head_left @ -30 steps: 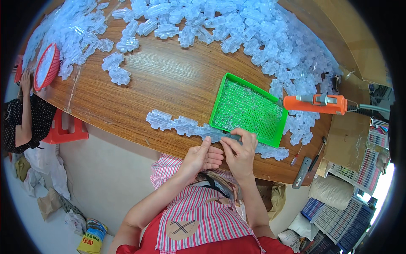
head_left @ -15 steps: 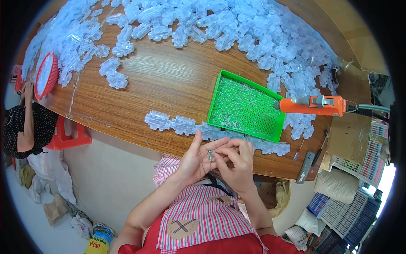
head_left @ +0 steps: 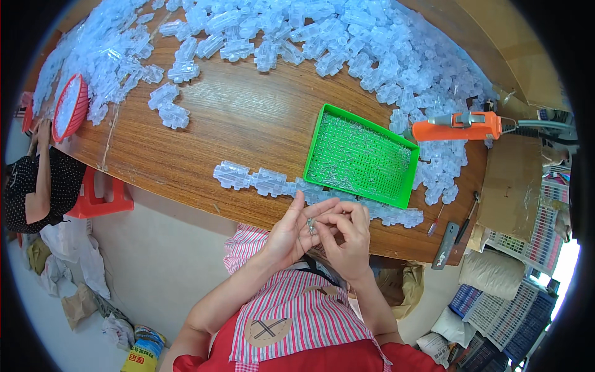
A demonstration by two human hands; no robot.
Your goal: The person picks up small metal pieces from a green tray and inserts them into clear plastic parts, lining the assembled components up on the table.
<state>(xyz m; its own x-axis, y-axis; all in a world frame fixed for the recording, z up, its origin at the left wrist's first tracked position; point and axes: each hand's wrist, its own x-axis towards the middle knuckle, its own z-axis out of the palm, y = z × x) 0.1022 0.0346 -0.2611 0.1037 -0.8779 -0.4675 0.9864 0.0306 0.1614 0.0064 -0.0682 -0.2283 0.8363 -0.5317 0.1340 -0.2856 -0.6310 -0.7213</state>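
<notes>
My left hand (head_left: 290, 234) is turned palm up with its fingers extended, and a few small silver screws (head_left: 311, 225) lie in it. Over that palm my right hand (head_left: 348, 240) has thumb and fingers closed in a pinch at the screws. Just beyond both hands, a row of clear plastic housings (head_left: 270, 182) runs along the near table edge, partly covered by a green tray (head_left: 404, 197). Many little metal pieces lie across the tray's perforated bottom. An orange electric screwdriver (head_left: 458, 127) hangs to the tray's right, with its tip near the tray's edge.
Clear plastic parts (head_left: 347, 37) are heaped across the back of the wooden table (head_left: 235, 118). A red basket (head_left: 70, 108) stands at the left, near another person's arm (head_left: 42, 167). Hand tools and a grey-black device (head_left: 444, 246) lie at the right edge.
The orange screwdriver has swung slightly upward in the view, its tip moving off the tray's rim. My hands stay together almost in place, with small finger movements at the screws.
</notes>
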